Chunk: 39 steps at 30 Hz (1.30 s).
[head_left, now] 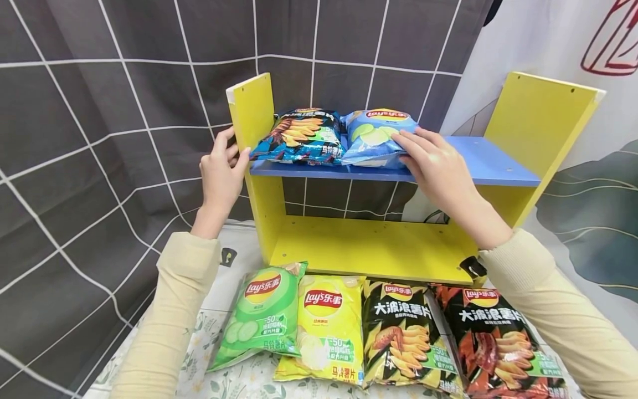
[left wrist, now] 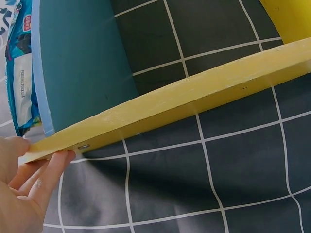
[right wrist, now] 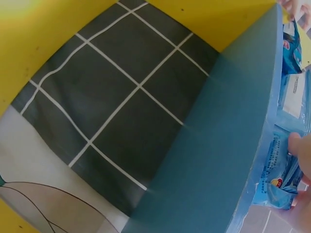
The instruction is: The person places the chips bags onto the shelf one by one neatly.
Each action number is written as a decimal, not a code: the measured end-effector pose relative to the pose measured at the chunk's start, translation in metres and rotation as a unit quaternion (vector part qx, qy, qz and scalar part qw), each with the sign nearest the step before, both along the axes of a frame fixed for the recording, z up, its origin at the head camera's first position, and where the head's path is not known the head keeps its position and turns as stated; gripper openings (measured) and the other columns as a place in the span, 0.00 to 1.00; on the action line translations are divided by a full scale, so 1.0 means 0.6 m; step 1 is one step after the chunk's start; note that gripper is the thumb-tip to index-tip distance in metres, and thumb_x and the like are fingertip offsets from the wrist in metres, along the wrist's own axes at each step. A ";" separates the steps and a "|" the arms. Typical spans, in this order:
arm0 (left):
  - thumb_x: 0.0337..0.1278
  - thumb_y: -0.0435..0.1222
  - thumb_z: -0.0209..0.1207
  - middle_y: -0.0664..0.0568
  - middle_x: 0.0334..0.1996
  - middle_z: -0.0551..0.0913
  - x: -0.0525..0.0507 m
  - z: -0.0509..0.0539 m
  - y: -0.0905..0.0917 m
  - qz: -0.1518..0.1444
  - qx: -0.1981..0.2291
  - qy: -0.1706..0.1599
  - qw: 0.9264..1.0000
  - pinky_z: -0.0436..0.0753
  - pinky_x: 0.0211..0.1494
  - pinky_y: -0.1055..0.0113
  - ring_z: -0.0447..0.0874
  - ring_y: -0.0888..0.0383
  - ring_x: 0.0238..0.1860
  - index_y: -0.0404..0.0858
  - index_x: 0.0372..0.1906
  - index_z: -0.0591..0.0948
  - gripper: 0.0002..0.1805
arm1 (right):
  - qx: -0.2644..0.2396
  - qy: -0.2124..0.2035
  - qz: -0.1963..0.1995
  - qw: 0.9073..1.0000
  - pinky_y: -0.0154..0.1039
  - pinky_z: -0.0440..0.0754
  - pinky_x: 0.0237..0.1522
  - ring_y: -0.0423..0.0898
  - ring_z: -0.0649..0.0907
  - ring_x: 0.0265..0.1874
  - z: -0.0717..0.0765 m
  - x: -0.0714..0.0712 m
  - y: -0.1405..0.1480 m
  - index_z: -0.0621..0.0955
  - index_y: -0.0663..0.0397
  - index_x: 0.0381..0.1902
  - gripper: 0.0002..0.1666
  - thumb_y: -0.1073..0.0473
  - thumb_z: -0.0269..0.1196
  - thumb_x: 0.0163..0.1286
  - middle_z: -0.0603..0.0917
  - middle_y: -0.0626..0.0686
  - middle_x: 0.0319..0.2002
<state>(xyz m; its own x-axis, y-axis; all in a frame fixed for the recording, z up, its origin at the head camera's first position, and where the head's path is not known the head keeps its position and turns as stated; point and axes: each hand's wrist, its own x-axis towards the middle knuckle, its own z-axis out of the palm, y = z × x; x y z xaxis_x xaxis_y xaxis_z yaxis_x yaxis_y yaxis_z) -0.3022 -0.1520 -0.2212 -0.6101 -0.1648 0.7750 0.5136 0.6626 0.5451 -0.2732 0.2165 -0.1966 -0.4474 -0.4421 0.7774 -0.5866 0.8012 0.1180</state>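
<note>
My left hand [head_left: 222, 174] grips the yellow side panel [head_left: 256, 119] of a small shelf, thumb on the inner side and fingers on the outer, as the left wrist view also shows. A light blue bag of lime chips [head_left: 370, 145] lies on the blue upper board [head_left: 490, 160]. My right hand [head_left: 441, 166] holds its right end, fingers over the top and thumb at the front edge. Left of it, touching, lies a dark blue bag of wavy chips [head_left: 304, 136], against the left panel. The right wrist view shows the light blue bag's crimped end [right wrist: 279, 182] beside my thumb.
In front of the shelf lie a green chip bag [head_left: 259, 310], a yellow one [head_left: 329, 321], a black one [head_left: 399, 332] and a black-and-red one [head_left: 498, 343] on a floral cloth. A yellow lower board [head_left: 369, 249] and right panel [head_left: 543, 116] frame the shelf. Behind hangs a dark checked curtain [head_left: 284, 39].
</note>
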 end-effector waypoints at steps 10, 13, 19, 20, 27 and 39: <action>0.62 0.39 0.60 0.42 0.56 0.80 0.000 0.004 0.001 -0.003 0.000 0.001 1.000 0.83 0.54 0.60 0.84 0.50 0.52 0.37 0.63 0.72 0.25 | 0.012 -0.024 -0.027 0.999 0.58 0.58 0.73 0.57 0.62 0.72 -0.001 0.012 0.009 0.68 0.52 0.69 0.36 0.55 0.65 0.64 0.68 0.59 0.69; 0.62 0.39 0.60 0.42 0.56 0.80 0.000 0.004 0.000 -0.003 0.000 0.002 1.000 0.83 0.54 0.59 0.84 0.50 0.51 0.37 0.62 0.73 0.25 | 0.021 -0.020 -0.028 0.999 0.58 0.54 0.74 0.57 0.61 0.73 -0.004 0.018 0.015 0.67 0.52 0.70 0.39 0.53 0.66 0.63 0.67 0.59 0.71; 0.62 0.39 0.60 0.43 0.56 0.80 0.000 0.003 0.000 -0.005 0.003 -0.002 1.000 0.83 0.55 0.60 0.83 0.51 0.53 0.38 0.63 0.72 0.25 | 0.032 0.031 -0.007 0.999 0.60 0.53 0.74 0.57 0.62 0.72 -0.027 0.035 0.031 0.67 0.53 0.70 0.37 0.43 0.58 0.68 0.69 0.60 0.69; 0.62 0.40 0.60 0.43 0.57 0.80 -0.001 0.003 0.000 -0.005 0.003 -0.003 1.000 0.83 0.55 0.60 0.83 0.51 0.53 0.38 0.63 0.72 0.25 | 0.037 0.045 -0.003 0.998 0.60 0.54 0.74 0.57 0.63 0.72 -0.033 0.038 0.033 0.68 0.53 0.70 0.37 0.41 0.54 0.69 0.69 0.61 0.68; 0.62 0.39 0.60 0.42 0.56 0.80 0.000 0.001 0.000 -0.004 0.002 -0.001 1.000 0.83 0.55 0.60 0.83 0.51 0.52 0.37 0.62 0.73 0.25 | 0.054 0.110 0.029 0.992 0.61 0.56 0.73 0.59 0.66 0.70 -0.073 0.066 0.044 0.71 0.57 0.67 0.36 0.37 0.44 0.74 0.73 0.62 0.65; 0.62 0.39 0.60 0.42 0.57 0.80 0.002 -0.001 0.001 -0.003 0.005 -0.004 1.000 0.82 0.55 0.60 0.83 0.51 0.53 0.37 0.63 0.72 0.25 | 0.104 0.113 0.064 0.986 0.53 0.57 0.74 0.58 0.74 0.64 -0.150 0.122 0.082 0.77 0.59 0.61 0.33 0.40 0.45 0.75 0.82 0.62 0.55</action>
<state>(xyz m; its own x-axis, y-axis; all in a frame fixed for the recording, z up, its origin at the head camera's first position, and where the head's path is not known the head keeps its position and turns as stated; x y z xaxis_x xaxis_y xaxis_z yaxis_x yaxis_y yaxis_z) -0.3012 -0.1513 -0.2219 -0.6174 -0.1689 0.7683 0.5138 0.6530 0.5565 -0.1998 0.2659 -0.2865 -0.2026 -0.6445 0.7373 -0.6214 0.6665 0.4119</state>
